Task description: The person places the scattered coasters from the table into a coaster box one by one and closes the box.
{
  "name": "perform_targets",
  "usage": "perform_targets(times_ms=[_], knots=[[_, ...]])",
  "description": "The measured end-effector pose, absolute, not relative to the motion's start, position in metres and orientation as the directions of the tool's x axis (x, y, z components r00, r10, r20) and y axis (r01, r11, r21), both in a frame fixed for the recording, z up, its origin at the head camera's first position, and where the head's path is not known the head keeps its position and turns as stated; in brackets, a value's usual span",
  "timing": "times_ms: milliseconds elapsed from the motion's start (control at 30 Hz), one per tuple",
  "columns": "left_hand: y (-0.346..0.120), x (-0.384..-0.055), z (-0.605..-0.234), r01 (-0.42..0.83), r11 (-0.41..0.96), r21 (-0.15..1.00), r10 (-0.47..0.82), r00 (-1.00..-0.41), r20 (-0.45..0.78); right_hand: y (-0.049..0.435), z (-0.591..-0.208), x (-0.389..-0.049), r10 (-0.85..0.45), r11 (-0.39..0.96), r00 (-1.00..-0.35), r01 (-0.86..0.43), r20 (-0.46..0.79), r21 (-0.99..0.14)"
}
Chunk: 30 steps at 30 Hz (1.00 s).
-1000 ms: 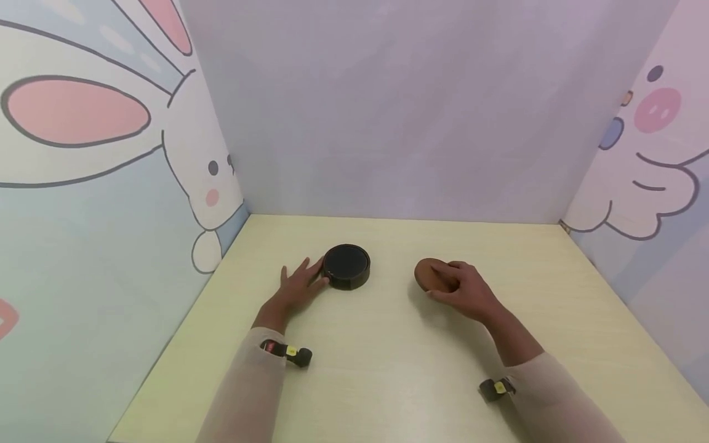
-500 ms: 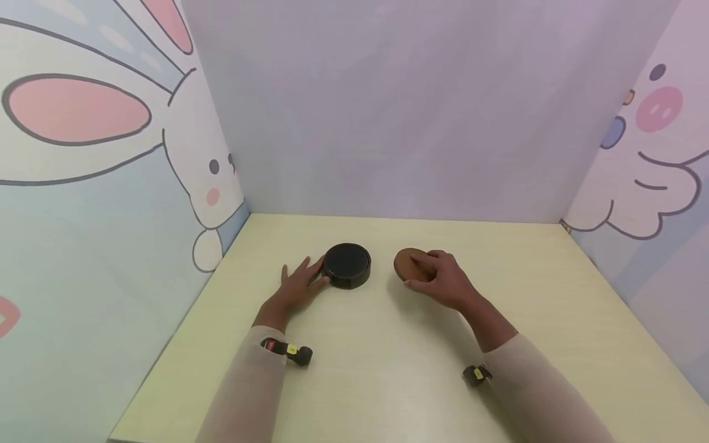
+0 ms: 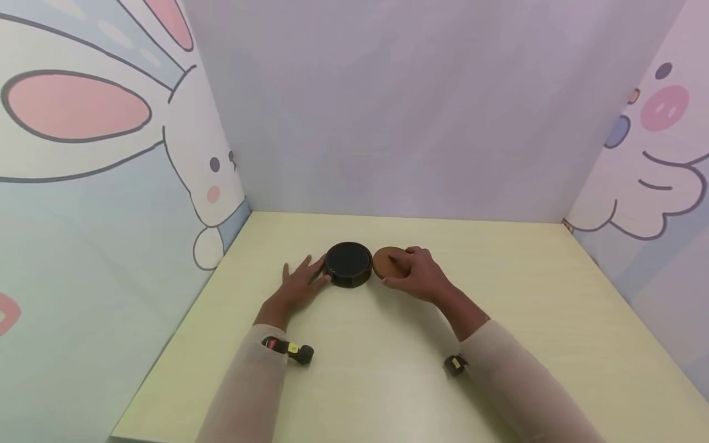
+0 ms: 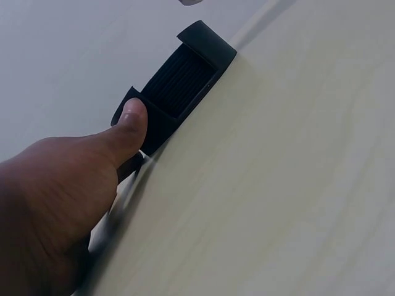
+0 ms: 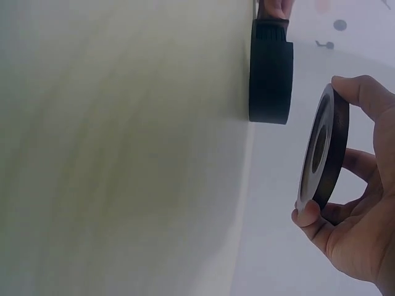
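Note:
A round black holder point(image 3: 348, 264) stands on the table; in the left wrist view, the front gap of this holder point(image 4: 200, 46) shows a stack of thin dark layers. My left hand point(image 3: 300, 285) rests at its left side, thumb and one finger touching it, the other fingers spread. My right hand point(image 3: 421, 274) grips a round brown coaster point(image 3: 386, 263) by its rim, raised off the table just right of the holder. In the right wrist view, the coaster's underside point(image 5: 310, 166) is pale with a brown centre. Fingers and thumb span its edge.
The pale wooden table point(image 3: 354, 381) runs back to a plain lilac wall point(image 3: 388, 123). Cartoon-printed panels stand on both sides, with a rabbit point(image 3: 205, 154) at left. Each wrist wears a small black camera on a strap.
My right hand has carried the coaster leftward, from well right of the black holder to just beside it. The left hand and the holder have stayed in place.

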<state>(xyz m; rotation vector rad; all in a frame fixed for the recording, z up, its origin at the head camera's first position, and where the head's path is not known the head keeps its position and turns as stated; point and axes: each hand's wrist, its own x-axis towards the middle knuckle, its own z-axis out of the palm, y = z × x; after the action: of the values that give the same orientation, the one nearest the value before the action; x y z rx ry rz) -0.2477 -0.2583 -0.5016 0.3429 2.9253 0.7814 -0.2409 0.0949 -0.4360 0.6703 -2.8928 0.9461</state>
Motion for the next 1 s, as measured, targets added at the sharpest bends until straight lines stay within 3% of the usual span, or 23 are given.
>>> perform_targets(times_ms=[1000], knots=[[-0.252, -0.25, -0.504, 0.186, 0.854, 0.485, 0.234, -0.972, -0.038, 0.032, -0.437, -0.265, -0.463, 0.764, -0.875, -0.473, 0.139, -0.438]])
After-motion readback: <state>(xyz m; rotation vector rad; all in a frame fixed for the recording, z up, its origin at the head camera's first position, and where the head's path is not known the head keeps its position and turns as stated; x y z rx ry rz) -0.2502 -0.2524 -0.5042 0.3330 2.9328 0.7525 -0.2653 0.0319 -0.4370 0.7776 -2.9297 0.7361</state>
